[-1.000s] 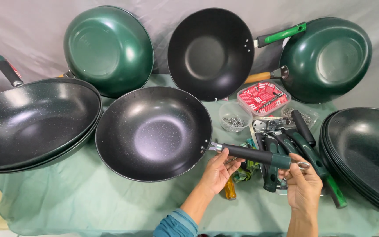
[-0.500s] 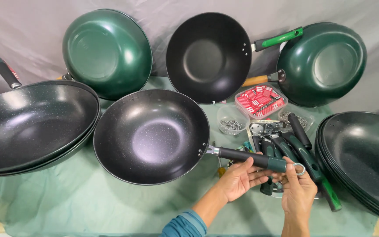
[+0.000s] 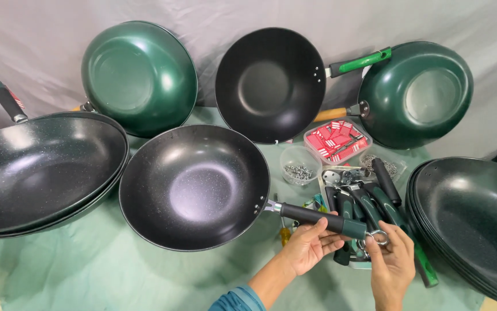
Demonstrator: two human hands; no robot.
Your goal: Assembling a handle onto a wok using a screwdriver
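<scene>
A black wok lies in the middle of the green cloth, its dark handle pointing right. My left hand cups that handle from below, fingers wrapped near its green end. My right hand pinches the small metal ring at the handle's tip. Just behind my hands lies a tray of loose black and green handles.
Stacked black woks sit at the left and another stack at the right. Three woks lean on the grey backdrop. A clear cup of screws, a red-filled box and a yellow-handled screwdriver lie nearby.
My left hand has slid right along the wok handle toward its end and closed around it. My right hand stays at the ring on the tip.
</scene>
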